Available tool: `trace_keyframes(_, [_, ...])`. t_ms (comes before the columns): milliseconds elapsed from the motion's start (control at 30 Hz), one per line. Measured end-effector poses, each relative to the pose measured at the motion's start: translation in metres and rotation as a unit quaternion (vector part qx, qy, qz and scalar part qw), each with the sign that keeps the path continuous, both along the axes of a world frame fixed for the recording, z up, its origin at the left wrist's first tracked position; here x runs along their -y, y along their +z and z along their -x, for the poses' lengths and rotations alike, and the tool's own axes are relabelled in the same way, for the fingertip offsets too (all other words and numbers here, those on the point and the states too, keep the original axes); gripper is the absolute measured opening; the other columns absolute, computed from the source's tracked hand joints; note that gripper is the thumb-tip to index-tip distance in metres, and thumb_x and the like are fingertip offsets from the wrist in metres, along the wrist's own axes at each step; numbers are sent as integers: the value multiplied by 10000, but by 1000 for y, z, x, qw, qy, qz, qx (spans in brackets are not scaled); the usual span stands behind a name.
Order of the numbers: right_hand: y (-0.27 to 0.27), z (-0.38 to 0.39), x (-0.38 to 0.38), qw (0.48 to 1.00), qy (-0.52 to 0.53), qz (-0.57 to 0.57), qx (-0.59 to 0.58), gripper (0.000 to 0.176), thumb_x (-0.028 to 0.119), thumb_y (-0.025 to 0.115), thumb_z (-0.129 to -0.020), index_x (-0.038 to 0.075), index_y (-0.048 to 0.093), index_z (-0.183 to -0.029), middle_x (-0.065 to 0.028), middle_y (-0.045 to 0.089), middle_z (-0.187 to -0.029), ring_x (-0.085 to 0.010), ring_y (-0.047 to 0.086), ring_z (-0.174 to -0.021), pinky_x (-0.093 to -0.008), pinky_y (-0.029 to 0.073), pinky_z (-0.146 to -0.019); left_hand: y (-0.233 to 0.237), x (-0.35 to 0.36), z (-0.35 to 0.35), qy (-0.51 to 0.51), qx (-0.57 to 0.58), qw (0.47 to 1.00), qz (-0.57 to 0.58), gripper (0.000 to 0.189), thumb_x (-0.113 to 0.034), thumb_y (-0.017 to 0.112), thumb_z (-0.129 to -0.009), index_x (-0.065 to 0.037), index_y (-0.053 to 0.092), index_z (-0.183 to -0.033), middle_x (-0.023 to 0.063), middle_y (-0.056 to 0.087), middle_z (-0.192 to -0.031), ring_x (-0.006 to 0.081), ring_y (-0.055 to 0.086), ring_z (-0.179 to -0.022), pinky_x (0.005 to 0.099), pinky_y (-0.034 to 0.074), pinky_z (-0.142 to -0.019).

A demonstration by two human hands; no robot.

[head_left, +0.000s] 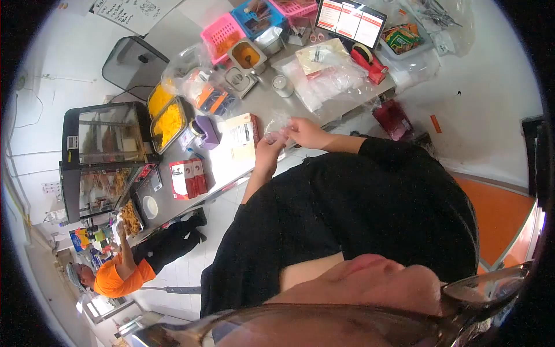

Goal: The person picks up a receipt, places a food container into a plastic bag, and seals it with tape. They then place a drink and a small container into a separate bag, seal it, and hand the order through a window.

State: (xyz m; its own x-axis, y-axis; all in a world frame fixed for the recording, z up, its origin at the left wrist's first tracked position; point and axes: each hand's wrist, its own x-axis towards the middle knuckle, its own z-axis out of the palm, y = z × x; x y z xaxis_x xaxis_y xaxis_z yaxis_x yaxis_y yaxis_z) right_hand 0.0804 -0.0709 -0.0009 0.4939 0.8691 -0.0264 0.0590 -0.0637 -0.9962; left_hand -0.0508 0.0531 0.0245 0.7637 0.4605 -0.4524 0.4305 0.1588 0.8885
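Close to the near edge of the metal table, my left hand [270, 149] and my right hand [305, 133] meet at a small clear plastic bag [277, 120]. The fingers of both hands are pinched on its film, and part of the bag is hidden behind them. Just left of the bag stands a cardboard box [241, 136] with a white label. A round white-lidded can [282, 85] is beyond my hands. Further right, a pile of clear plastic packaging [324, 84] covers part of the table.
Metal containers [247, 55], a pink basket [222, 37] and a tablet screen [351, 22] line the back. A red tape dispenser [370, 65] is at right. Trays of yellow food [169, 124], red-and-white boxes [188, 179] and a glass display cabinet [110, 136] are left. A person [118, 274] in orange works beyond.
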Motion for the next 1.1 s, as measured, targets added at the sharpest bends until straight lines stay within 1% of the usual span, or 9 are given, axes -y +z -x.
trace_keyframes(67, [0,0,-4,998,4,-12,-58,214,191,583,-962,-8,563,-888,-48,584,-700,-84,480,-649,-300,404,-564,3,-4,3,30,-2,998,56,152,-184,669,-916,-50,604,-947,22,617,-862,92,542,-752,236,429,-677])
trace_keyframes(167, [3,-4,-3,997,18,-3,70,199,176,578,-965,-13,565,-905,-59,592,-718,-87,497,-669,-293,419,-585,12,4,3,86,82,987,109,133,-161,658,-918,-39,606,-937,19,610,-854,88,556,-763,235,440,-673])
trace_keyframes(267, [4,8,-3,993,10,-104,54,205,174,578,-963,-11,563,-877,-52,566,-698,-90,476,-651,-303,413,-588,8,5,9,59,7,997,46,155,-167,657,-922,-26,599,-953,20,605,-883,97,557,-791,243,452,-685])
trace_keyframes(533, [13,1,-6,995,19,8,101,151,132,595,-938,-11,555,-905,-98,573,-724,-143,516,-684,-337,450,-647,10,3,12,47,27,999,-2,161,-151,659,-914,-30,609,-1008,17,603,-885,121,574,-797,257,462,-689])
trace_keyframes(667, [5,13,-5,990,61,-66,105,145,127,599,-925,-15,572,-940,-135,613,-794,-175,547,-714,-345,467,-695,-10,0,17,-1,-7,984,-178,225,-147,662,-912,-21,586,-1082,25,616,-915,119,576,-840,259,458,-715])
trace_keyframes(833, [5,10,-10,994,7,-63,83,208,193,574,-938,-13,557,-924,-190,604,-791,-296,570,-712,-406,455,-677,23,5,14,-19,19,992,-125,222,-112,606,-924,-22,574,-1125,27,614,-940,107,564,-827,252,449,-694])
trace_keyframes(967, [-10,-5,-8,985,-45,-62,152,234,233,576,-924,2,549,-893,-198,609,-810,-385,600,-761,-464,457,-683,25,5,14,136,124,962,199,209,-46,564,-886,-27,562,-1094,48,607,-973,110,569,-837,251,454,-696])
trace_keyframes(1033, [22,-37,8,968,8,58,243,215,229,571,-919,16,559,-894,-196,622,-852,-392,604,-791,-474,461,-701,-33,-48,42,41,27,983,-179,311,65,590,-761,-33,531,-1050,94,624,-1042,147,603,-873,289,488,-738])
trace_keyframes(1100, [29,-42,12,957,13,103,271,202,228,570,-913,28,567,-889,-191,628,-875,-391,606,-807,-476,464,-707,19,-26,33,68,-31,960,-270,271,55,604,-765,-18,552,-1020,132,627,-1035,177,610,-813,320,491,-696])
